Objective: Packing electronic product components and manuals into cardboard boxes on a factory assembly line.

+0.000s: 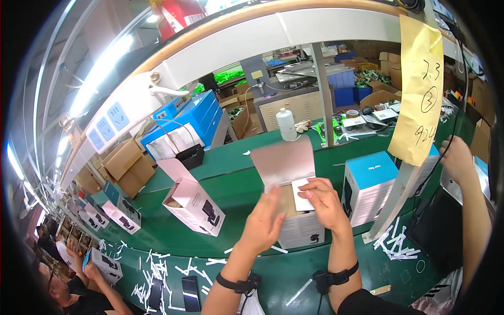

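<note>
Before me stands a cardboard product box with pinkish-white printed sides, its lid flap raised at the back. My right hand pinches a small white card or folded leaflet over the box's opening. To the left, my left hand is at the box's near left edge, fingers stretched out and smeared by motion, holding nothing that I can see. Black bands with cables circle both my wrists. The inside of the box is mostly hidden by my hands and the card.
Left of it, another lidded box stands with its flap up. A blue-topped box stands right, beside a metal post. Paper strips and a phone lie nearby. A white bottle stands behind. People work on both sides.
</note>
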A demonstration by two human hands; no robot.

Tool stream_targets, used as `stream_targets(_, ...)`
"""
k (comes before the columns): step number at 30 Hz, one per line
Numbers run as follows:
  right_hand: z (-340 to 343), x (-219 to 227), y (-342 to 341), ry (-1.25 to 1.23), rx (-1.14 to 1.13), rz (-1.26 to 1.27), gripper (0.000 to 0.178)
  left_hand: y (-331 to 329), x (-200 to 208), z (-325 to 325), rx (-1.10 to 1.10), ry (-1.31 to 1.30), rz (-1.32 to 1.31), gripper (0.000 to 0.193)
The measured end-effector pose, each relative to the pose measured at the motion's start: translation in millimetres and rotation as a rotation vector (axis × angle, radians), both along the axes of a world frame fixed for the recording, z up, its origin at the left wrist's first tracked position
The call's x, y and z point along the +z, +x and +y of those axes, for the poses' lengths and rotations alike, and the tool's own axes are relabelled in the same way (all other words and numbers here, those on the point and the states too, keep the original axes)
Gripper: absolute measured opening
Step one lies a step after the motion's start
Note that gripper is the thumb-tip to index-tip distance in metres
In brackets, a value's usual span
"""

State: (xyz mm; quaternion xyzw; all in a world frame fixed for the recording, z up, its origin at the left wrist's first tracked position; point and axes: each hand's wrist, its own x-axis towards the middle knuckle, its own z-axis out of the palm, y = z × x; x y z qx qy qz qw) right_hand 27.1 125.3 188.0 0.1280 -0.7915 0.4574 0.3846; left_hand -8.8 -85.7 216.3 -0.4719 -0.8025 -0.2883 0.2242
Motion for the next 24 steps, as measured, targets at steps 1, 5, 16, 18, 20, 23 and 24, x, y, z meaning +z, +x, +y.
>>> stream_targets(1,-1,-2,-3,0.001,0.008,0.003,0.029,1,-3,-1,-0.012,-0.277,0.131,0.045)
stream_targets(5,-6,-9,-5,-0.077,-0.046,-0.095,0.026,-11,0,4,-0.067,-0.006,-0.098,0.033)
stream_targets(16,3,-11,-12,-0.322,0.107,0.055,0.046,-62,-30,24,-0.106,0.615,-0.554,0.044)
stream_targets(18,0,-19,-16,-0.448,0.123,0.173,0.053,-52,-29,24,-0.194,0.671,-0.534,0.026)
stream_targets(20,-5,-28,-19,-0.496,0.118,0.276,0.057,-46,-39,22,-0.284,0.734,-0.484,0.015)
stream_targets(23,8,-22,3,-0.029,0.027,0.312,0.052,-46,-57,10,-0.31,0.694,-0.47,0.021)
stream_targets(24,9,-19,13,-0.067,0.064,0.274,0.05,-43,-56,8,-0.392,0.641,-0.44,0.024)
